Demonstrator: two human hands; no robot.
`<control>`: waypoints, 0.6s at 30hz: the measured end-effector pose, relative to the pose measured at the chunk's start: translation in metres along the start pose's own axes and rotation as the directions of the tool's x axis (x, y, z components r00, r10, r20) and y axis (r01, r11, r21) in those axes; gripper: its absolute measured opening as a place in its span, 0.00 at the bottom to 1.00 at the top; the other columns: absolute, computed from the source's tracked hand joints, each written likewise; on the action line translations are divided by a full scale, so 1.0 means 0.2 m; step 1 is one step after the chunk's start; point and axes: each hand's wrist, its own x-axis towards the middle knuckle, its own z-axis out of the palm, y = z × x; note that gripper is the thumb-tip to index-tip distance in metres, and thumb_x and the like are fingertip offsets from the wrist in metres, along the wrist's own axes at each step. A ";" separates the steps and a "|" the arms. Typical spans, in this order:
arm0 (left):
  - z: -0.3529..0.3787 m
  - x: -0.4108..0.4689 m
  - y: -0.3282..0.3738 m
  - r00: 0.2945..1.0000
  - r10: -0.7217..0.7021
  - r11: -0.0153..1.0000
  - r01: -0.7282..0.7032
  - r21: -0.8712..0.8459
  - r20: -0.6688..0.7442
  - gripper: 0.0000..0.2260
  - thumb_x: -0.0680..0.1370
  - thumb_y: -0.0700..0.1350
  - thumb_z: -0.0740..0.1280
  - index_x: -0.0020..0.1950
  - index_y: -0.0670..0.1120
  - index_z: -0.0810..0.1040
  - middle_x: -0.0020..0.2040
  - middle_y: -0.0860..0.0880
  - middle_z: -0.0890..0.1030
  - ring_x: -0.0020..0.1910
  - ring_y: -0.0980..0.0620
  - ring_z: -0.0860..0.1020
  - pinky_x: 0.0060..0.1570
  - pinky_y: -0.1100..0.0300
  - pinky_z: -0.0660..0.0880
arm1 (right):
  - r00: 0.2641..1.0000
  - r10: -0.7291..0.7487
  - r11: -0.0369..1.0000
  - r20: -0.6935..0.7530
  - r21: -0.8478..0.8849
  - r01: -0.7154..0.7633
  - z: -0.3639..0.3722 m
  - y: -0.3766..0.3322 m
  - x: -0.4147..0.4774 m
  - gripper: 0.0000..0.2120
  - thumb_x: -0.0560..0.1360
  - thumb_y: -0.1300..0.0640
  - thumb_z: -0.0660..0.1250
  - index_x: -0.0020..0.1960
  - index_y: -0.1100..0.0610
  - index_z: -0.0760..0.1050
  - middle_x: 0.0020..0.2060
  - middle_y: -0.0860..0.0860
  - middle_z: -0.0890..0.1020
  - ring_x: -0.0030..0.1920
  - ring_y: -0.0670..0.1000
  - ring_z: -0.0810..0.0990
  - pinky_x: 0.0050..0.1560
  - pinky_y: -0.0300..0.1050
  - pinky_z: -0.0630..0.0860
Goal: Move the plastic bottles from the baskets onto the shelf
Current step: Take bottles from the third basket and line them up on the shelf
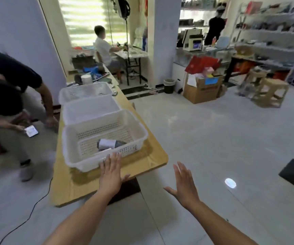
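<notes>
Bottle (111,144) flat in nr basket (68,144), axis L-R, neck right (blurry).

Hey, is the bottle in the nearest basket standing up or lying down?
Lying down. The bottle rests on its side on the perforated floor of the nearest basket.

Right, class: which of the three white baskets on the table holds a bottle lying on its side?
The nearest basket, beside the left hand: a grey, white-labelled bottle lies inside. No bottle shows in the middle basket or the far basket.
</notes>
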 end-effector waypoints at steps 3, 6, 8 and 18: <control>-0.03 0.09 -0.18 0.997 -0.065 0.997 0.066 0.032 -0.043 0.40 0.78 0.67 0.51 0.77 0.49 0.32 0.78 0.48 0.33 0.77 0.45 0.34 0.75 0.46 0.36 | 0.998 -0.054 0.998 0.008 0.020 0.054 0.05 -0.13 0.22 0.44 0.75 0.33 0.56 0.78 0.58 0.42 0.77 0.53 0.41 0.77 0.52 0.39 0.74 0.47 0.33; -0.04 0.16 -0.34 0.990 -0.137 0.990 0.137 0.022 -0.029 0.39 0.77 0.67 0.49 0.77 0.49 0.33 0.78 0.48 0.35 0.77 0.46 0.36 0.74 0.47 0.36 | 0.997 -0.066 0.995 0.031 0.074 0.064 0.09 -0.24 0.40 0.44 0.75 0.33 0.58 0.78 0.57 0.44 0.77 0.53 0.43 0.77 0.53 0.42 0.76 0.48 0.39; -0.02 0.17 -0.43 0.983 -0.181 0.983 0.181 0.020 -0.018 0.39 0.77 0.68 0.48 0.77 0.49 0.33 0.78 0.48 0.35 0.77 0.46 0.35 0.75 0.46 0.36 | 0.994 -0.092 0.992 0.052 0.087 0.087 0.12 -0.31 0.49 0.45 0.74 0.33 0.59 0.78 0.56 0.44 0.78 0.53 0.43 0.78 0.54 0.42 0.76 0.49 0.41; 0.05 0.38 -0.71 0.924 -0.382 0.924 0.382 -0.015 0.004 0.46 0.64 0.72 0.23 0.78 0.49 0.34 0.79 0.48 0.36 0.77 0.47 0.36 0.73 0.48 0.34 | 0.973 -0.219 0.974 0.067 0.082 0.214 0.22 -0.53 1.06 0.44 0.74 0.34 0.59 0.78 0.55 0.44 0.78 0.53 0.45 0.77 0.53 0.46 0.77 0.50 0.46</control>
